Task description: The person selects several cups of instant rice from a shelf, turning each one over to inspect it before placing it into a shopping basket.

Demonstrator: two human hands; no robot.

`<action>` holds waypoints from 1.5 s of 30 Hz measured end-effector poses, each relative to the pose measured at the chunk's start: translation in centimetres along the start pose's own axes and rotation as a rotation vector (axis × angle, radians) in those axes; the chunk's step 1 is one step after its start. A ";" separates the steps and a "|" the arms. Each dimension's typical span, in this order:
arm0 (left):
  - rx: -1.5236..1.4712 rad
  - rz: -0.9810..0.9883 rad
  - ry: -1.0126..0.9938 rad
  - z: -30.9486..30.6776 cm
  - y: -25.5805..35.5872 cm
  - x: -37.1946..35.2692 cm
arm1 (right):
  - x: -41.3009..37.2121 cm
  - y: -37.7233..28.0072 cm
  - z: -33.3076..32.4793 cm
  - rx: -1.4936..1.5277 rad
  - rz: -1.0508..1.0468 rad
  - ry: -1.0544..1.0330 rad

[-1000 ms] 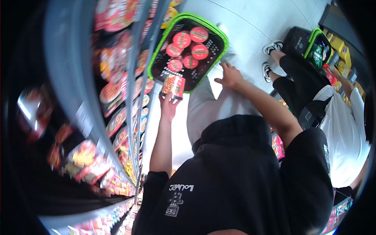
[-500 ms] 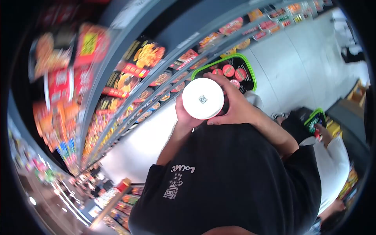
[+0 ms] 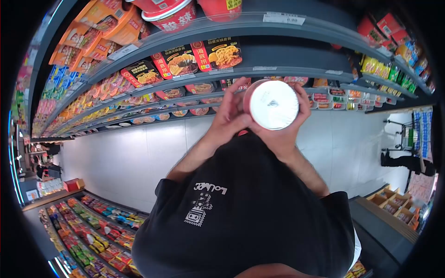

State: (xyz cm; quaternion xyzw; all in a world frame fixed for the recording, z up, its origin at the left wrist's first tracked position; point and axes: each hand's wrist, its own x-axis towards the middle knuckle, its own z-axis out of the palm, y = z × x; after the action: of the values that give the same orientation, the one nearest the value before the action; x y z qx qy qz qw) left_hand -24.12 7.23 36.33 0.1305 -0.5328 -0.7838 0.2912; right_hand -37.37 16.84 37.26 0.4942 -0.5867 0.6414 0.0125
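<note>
A red tub-shaped cup (image 3: 273,105), apparently a noodle cup, is between my two hands in front of my chest. Its round white end, glossy and printed with a small code, faces me. The cup's red side shows in part at the left. My left hand (image 3: 230,110) is around that left side, with the thumb against it. My right hand (image 3: 288,134) wraps the lower right, its fingers curled over the right rim. Beyond the cup, boxed meals (image 3: 222,53) with food pictures stand on a dark shelf.
Long shelves (image 3: 287,34) of packaged food curve across the top, with red tubs (image 3: 171,17) on the upper one. Pale floor (image 3: 139,153) runs below. Snack racks (image 3: 92,231) lie at lower left. A person in dark trousers (image 3: 403,162) and a cart (image 3: 408,136) are far right.
My view has turned, so the shelves now run across the top. The cup has moved right in view, still in both hands. The green-rimmed basket of red tubs has left view.
</note>
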 end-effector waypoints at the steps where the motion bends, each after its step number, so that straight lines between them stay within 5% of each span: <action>1: 0.191 0.181 0.054 0.7 0.0 0.1 | 0.5 -0.4 0.3 -0.029 -0.051 0.025; 5: -0.147 0.190 0.009 -0.2 2.0 0.9 | -0.4 -0.5 -0.9 0.052 -0.051 -0.216; 20: -0.112 0.212 0.033 0.9 2.1 1.7 | 2.7 0.0 -0.7 -0.311 -0.329 0.094; 24: 0.052 0.160 0.105 2.0 4.3 1.1 | 3.5 0.6 -1.9 -0.239 -0.512 -0.117; 26: 0.150 0.308 0.099 1.0 4.6 1.4 | 3.4 -0.2 -3.1 -0.188 -0.530 -0.222; 28: 0.306 0.485 0.178 1.2 4.4 1.8 | 3.6 -0.2 -4.0 0.406 -0.065 -0.332; 29: 0.298 0.503 0.187 0.9 4.6 2.1 | 4.5 -0.3 -4.4 0.401 -0.080 -0.347; 31: 0.658 0.714 0.048 0.4 5.3 2.3 | 6.5 -1.6 -5.5 0.821 0.384 -0.437; 37: 0.779 0.861 0.041 2.0 4.8 3.3 | 11.4 -1.1 -7.2 0.526 0.361 -0.615; 41: 0.737 0.681 0.129 2.3 3.9 2.3 | 19.2 1.0 -8.3 0.176 -0.039 -0.179; 45: 0.736 0.542 0.077 1.8 2.3 1.1 | 27.7 3.3 -6.2 0.028 -0.059 -0.175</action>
State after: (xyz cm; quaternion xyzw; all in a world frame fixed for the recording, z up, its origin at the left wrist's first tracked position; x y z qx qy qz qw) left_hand -25.14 7.33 39.29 0.1104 -0.7793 -0.4327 0.4396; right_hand -57.38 4.93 53.89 0.5656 -0.5617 0.6032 -0.0268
